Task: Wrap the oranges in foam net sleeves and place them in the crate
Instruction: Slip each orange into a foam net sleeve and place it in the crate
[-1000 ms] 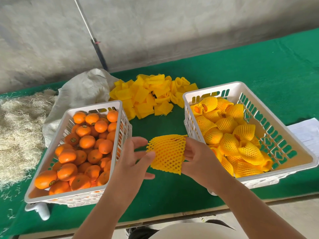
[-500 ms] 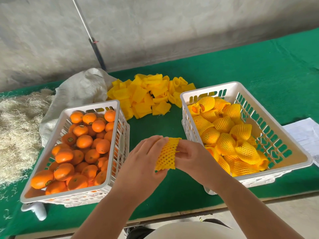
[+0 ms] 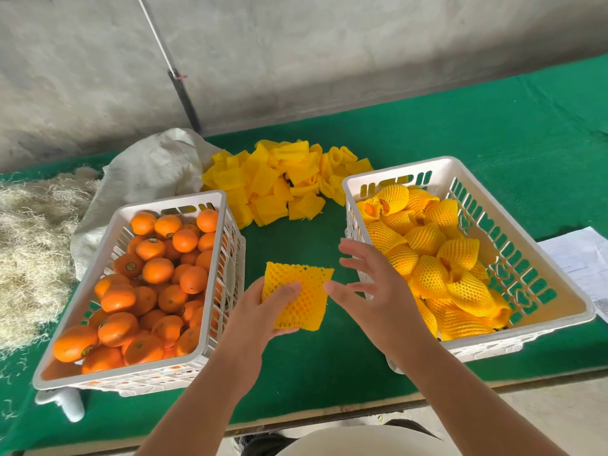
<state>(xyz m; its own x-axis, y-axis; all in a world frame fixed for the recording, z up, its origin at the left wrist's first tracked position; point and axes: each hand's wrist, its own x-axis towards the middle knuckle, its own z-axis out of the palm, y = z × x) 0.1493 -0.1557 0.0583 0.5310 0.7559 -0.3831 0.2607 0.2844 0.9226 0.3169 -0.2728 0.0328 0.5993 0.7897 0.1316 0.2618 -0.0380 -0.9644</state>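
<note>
Left hand pinches a flat yellow foam net sleeve, thumb on top, above the green felt tabletop. Right hand, fingers spread, hovers just right of the sleeve, holding nothing. Left of the sleeve: white plastic crate of bare oranges; right: white crate of sleeved oranges.

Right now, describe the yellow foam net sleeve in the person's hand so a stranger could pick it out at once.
Start at the green cloth-covered table and find the gap between the white plastic crate of bare oranges and the white plastic crate of wrapped oranges. There the left hand holds one flat yellow foam net sleeve. Unlike the heap of yellow sleeves behind, it is held up alone, empty.
</note>
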